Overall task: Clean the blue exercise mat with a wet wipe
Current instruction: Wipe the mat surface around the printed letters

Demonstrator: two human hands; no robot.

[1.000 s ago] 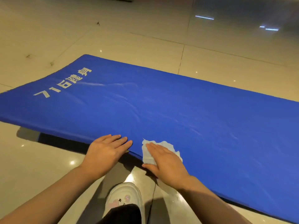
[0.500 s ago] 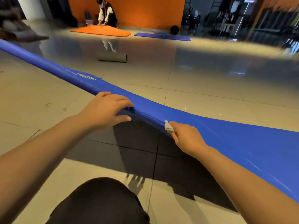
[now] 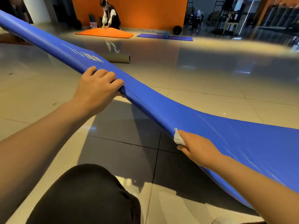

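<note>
The blue exercise mat [image 3: 242, 139] with white lettering is lifted off the tiled floor along its near edge, rising from lower right to upper left. My left hand [image 3: 97, 88] grips that raised edge, fingers curled over the top and thumb underneath. Further right and lower, my right hand [image 3: 197, 147] holds the same edge together with a crumpled white wet wipe [image 3: 178, 138], which sticks out past my fingers against the mat.
My knee in black trousers [image 3: 87, 194] fills the bottom centre. A rolled grey mat [image 3: 118, 58] lies on the floor behind the blue one. Far back, another person [image 3: 110, 15] kneels at an orange mat [image 3: 105, 33], beside a purple mat [image 3: 165, 37].
A second ago the mat lay flat with both hands on its near edge. Both hands have since gripped the edge and lifted it, and it now stands higher than half a second ago.
</note>
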